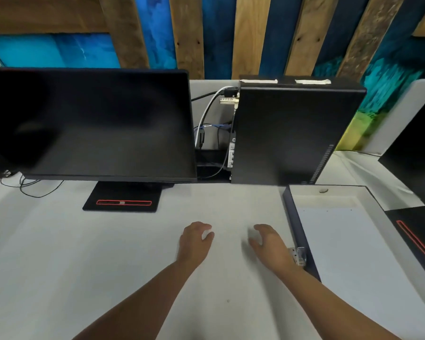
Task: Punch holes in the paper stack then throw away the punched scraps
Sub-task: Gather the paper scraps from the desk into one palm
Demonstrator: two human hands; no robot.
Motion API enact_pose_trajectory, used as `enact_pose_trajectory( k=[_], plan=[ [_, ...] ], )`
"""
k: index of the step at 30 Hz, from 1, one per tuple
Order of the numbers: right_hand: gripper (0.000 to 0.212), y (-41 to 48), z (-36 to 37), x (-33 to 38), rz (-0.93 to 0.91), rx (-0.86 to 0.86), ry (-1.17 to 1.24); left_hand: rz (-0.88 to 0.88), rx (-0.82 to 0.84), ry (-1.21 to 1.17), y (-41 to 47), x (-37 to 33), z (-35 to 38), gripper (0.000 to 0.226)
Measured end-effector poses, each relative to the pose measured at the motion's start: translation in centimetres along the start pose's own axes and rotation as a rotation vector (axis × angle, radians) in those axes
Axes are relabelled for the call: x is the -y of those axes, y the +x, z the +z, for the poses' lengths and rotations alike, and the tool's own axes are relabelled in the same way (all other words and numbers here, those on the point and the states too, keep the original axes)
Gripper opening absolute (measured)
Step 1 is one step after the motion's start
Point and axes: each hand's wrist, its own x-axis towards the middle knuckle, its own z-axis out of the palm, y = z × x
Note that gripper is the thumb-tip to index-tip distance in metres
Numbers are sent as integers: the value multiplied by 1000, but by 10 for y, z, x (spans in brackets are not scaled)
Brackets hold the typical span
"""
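— White tabletop [84, 253] under everything, and both bare arms reach out over it. What are the hands doing?

— The left grip [195, 241] is narrow. Its fingers curl round a small white bit [206, 234], too blurred for me to say what it is. The right grip [268, 244] is beside it, a little apart, with loosely bent, spread fingers and nothing in them. It is low over the surface, and I can't tell whether the fingertips touch.

— And the paper stack?

— The paper stack [353, 253] lies flat to the right of the right grip, inside an open dark cover [297, 222]. It's near that hand but not touching it, and well apart from the left one. A small metal and clear fitting [298, 256] sits on the cover's left edge, just beside the right wrist. At the cover's far end there's a small round thing [323, 190]; I can't make out what.

— Further out?

— Behind the hands a dark monitor [91, 123] stands on its flat foot. A black computer tower [292, 133] stands upright to its right, with cables [206, 119] hanging between the two. Another dark screen [417, 155] shows at the right edge. The back wall [248, 33] is wooden planks and blue panels.
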Motion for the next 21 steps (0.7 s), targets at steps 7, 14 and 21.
enact_pose_trajectory(
  k=[7, 14, 21],
  plan=[
    [53, 21, 2, -7, 154, -60, 30, 78, 93, 91, 20, 4, 2, 42],
    [53, 44, 5, -16, 221, -43, 36, 109, 98, 64, 37, -3, 2, 39],
    [68, 72, -5, -18, 195, 4, 9, 108, 92, 126, 49, -3, -1, 42]
  ],
)
